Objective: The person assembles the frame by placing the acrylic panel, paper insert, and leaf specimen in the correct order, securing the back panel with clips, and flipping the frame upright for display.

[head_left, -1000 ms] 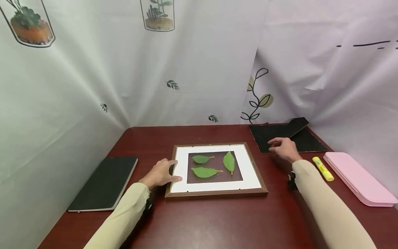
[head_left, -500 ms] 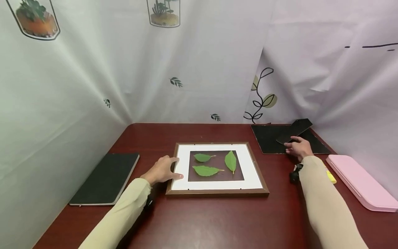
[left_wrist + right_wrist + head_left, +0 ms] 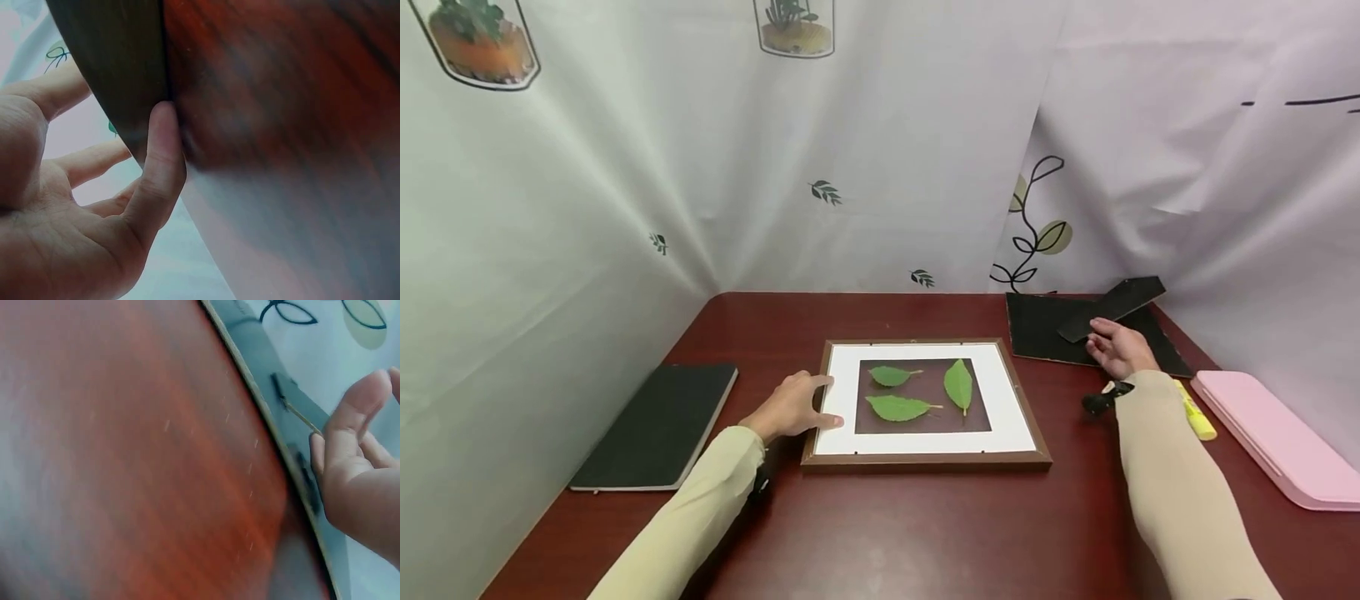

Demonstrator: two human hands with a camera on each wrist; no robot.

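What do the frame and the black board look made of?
Frame: probably wood or wood-look moulding; its brown, low-sheen sides suggest so, though grain is unclear. Black board: likely fibreboard or card, dull-surfaced, with a pale, raw-looking edge.

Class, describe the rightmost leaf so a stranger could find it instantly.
On the reddish-brown table lies a brown picture frame with a white border. Of its three green leaves, choose the rightmost leaf, stem at its near end; the other two lie sideways.

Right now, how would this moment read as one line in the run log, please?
left hand: holds frame, left side; right hand: at black flap, grip unclear; leaves: three, in frame
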